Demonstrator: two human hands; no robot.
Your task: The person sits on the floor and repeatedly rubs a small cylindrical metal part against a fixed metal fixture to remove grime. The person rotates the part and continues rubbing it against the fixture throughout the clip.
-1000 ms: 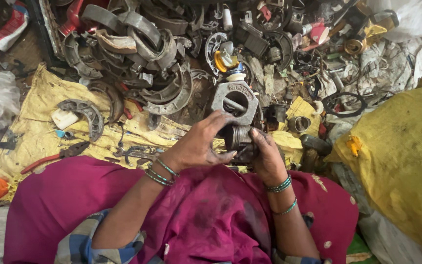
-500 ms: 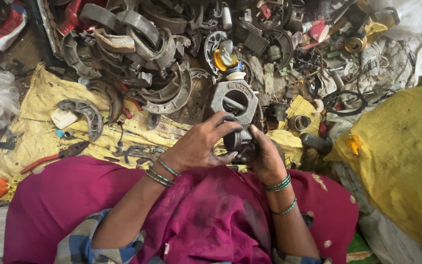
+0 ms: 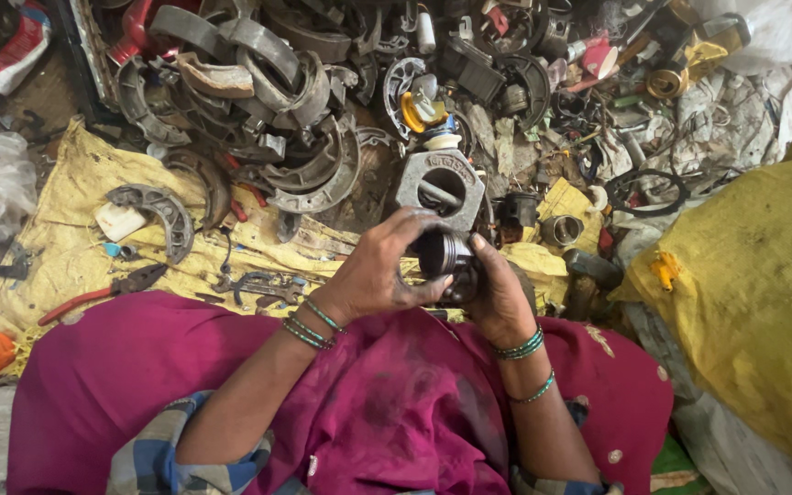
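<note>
A: The light is soft and even, daylight perhaps, with no hard shadows over the yellow cloth [image 3: 66,238].

B: Any glare?

A: Only dull glints on the metal scrap pile [image 3: 304,137]. The top left corner sits dim.

B: Sharpness?

A: Crisp in the middle; the edges bend outward and the pink fabric [image 3: 396,422] near the lens looks slightly soft.

A: What colour is the part [image 3: 446,261] in the hands?
B: Dark grey. Below it, the cloth [image 3: 414,412] is pink. Green bangles [image 3: 315,323] beside it. Behind, a yellow sheet [image 3: 66,238].
</note>
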